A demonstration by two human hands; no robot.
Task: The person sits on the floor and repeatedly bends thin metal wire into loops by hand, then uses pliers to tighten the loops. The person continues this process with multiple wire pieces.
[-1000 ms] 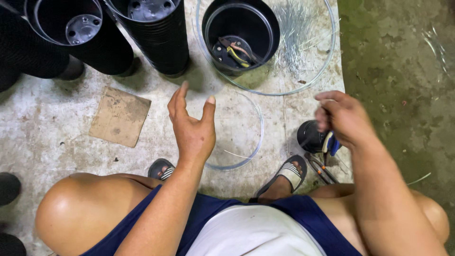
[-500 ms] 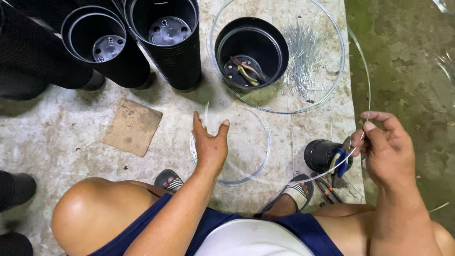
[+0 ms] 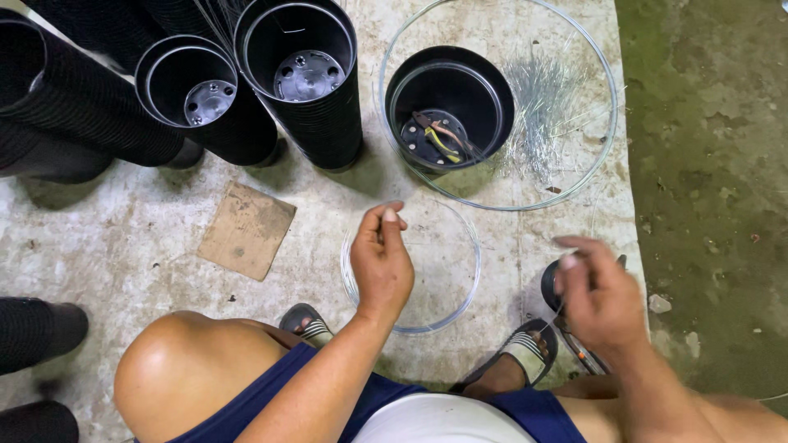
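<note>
2 hands (image 3: 382,262) (image 3: 597,297) work above stained concrete floor (image 3: 115,246).

Small pot (image 3: 450,111) stands in the wire ring (image 3: 603,94), pot stacks (image 3: 305,74) to its left.

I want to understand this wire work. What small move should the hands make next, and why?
Probably draw the thin wire taut: the left hand pinches above the small wire loop, the right hand pinches near the dark spool, and the strand between looks slack.
</note>
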